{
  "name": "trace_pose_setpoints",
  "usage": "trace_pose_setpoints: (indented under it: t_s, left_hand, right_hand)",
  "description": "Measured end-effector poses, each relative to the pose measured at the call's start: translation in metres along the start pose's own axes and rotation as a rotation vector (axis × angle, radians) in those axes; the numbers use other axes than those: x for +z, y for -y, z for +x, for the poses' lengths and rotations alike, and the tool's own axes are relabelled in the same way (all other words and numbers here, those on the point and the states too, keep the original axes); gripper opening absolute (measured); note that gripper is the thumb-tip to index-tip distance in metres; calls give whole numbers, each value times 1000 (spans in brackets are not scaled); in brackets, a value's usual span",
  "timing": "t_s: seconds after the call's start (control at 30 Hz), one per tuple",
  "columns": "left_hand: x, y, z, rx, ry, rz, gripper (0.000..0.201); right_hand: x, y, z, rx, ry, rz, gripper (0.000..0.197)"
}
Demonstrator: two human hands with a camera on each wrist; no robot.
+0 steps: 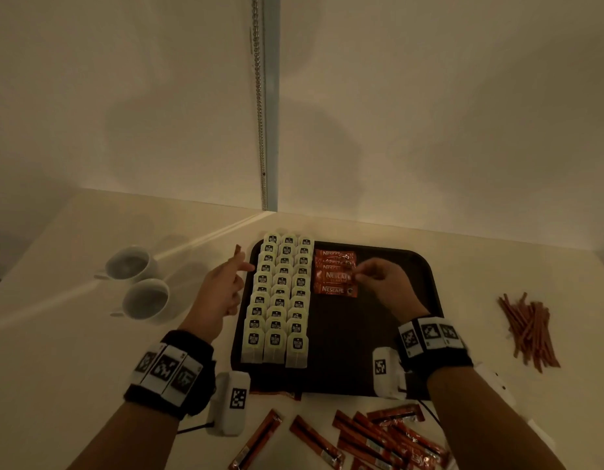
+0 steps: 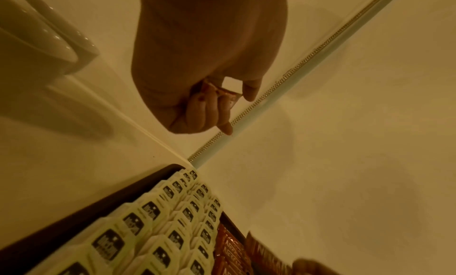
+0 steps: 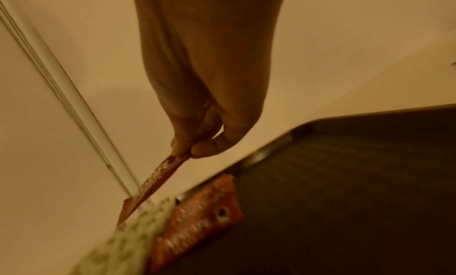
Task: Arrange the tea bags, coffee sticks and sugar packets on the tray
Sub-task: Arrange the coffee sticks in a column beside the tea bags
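Right hand (image 1: pixel 383 283) over the tray (image 1: pixel 395 351), fingers (image 3: pixel 204 148) pinching a coffee stick (image 3: pixel 154 183) by its end, above the coffee row (image 1: pixel 335 272) at the tray's 12 o'clock. Left hand (image 1: pixel 222 286) at the tray's 9 o'clock edge beside the tea bags (image 1: pixel 280 300), fingers curled round a thin stick (image 1: pixel 238 250). Sugar packets (image 1: pixel 529 329) lie on the surface at 3 o'clock.

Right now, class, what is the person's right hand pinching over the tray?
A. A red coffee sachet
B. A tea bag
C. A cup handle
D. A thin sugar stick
A: the right hand pinches the end of a red coffee sachet between thumb and fingers, above the column of sachets lying beside the tea bags on the dark tray.
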State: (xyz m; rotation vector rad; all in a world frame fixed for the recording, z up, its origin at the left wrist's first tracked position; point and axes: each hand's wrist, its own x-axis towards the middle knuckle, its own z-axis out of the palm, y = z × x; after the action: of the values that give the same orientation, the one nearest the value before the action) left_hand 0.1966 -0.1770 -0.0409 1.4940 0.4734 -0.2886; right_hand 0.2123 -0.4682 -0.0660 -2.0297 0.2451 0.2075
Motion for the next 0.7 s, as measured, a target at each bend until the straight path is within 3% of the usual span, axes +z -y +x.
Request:
trace_pose_setpoints:
  t_s: [0.2, 0.7]
  left_hand:
    - [-10, 9, -1, -48, -3, 21, 32]
    - [-9, 13, -5, -75, 42, -29, 49]
  right_hand:
    - [11, -47, 0, 187, 67, -45, 15]
    - [36, -53, 14, 159, -121, -176, 16]
